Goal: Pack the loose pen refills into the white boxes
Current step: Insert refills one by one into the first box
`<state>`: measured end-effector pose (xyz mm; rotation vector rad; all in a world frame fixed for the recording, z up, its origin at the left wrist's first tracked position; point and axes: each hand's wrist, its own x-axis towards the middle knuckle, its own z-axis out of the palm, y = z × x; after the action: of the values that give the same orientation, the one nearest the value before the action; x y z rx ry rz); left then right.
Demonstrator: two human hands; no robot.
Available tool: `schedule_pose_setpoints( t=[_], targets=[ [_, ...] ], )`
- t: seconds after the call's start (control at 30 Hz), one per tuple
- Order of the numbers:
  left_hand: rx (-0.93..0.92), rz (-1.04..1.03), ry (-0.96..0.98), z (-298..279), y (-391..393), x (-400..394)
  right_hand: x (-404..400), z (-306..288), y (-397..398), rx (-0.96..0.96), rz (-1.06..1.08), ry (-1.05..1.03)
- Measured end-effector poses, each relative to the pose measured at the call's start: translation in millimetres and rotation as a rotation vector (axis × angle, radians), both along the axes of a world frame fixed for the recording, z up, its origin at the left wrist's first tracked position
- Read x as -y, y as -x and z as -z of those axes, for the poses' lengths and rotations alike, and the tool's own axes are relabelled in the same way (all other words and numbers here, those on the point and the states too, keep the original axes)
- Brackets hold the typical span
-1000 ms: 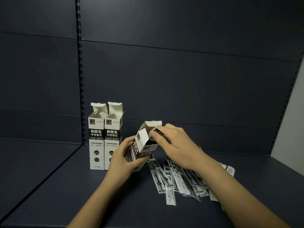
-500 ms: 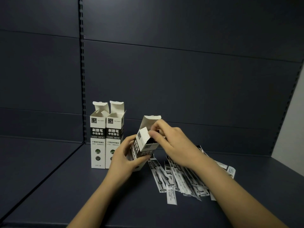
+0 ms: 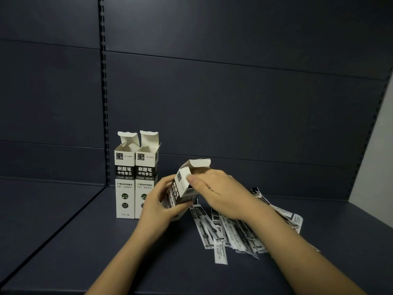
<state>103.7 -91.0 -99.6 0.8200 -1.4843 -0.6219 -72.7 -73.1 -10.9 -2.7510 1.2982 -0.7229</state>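
My left hand grips a tilted white box around its lower half, its top flap open and leaning to the right. My right hand is at the box's open mouth, fingertips on the side flap; whether it holds a refill I cannot tell. Two more white boxes stand upright side by side to the left, top flaps open. Several loose wrapped pen refills lie fanned out on the dark shelf under my right forearm.
The dark shelf board has a seam on the left and a dark back panel behind. A slotted upright runs down the back left. A pale wall borders the right edge.
My right hand has shifted a little lower and left at the box mouth, fingertips pressing on the side flap. The left hand keeps the box in much the same tilted place.
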Motion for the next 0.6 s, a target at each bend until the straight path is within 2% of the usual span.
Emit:
schedule_pose_setpoints(
  t=[0.1, 0.23, 0.37, 0.47, 0.6],
  targets=[
    [0.007, -0.006, 0.008, 0.8, 0.0, 0.8, -2.9, -0.7, 6.2, 0.011, -0.042, -0.008],
    [0.013, -0.011, -0.003, 1.6, -0.9, 1.1, -7.1, -5.6, 32.4, 0.269, -0.19, 0.052],
    [0.03, -0.016, -0.018, 0.3, -0.5, -1.7, -16.9, -18.1, 72.2, 0.417, -0.069, 0.028],
    [0.014, -0.005, -0.024, -1.2, 0.9, -3.6, -9.9, -12.8, 96.7, 0.382, 0.136, -0.058],
    [0.004, 0.001, -0.031, -1.3, 1.4, -3.7, 11.5, 15.0, 112.9, 0.142, 0.395, -0.194]
  ],
)
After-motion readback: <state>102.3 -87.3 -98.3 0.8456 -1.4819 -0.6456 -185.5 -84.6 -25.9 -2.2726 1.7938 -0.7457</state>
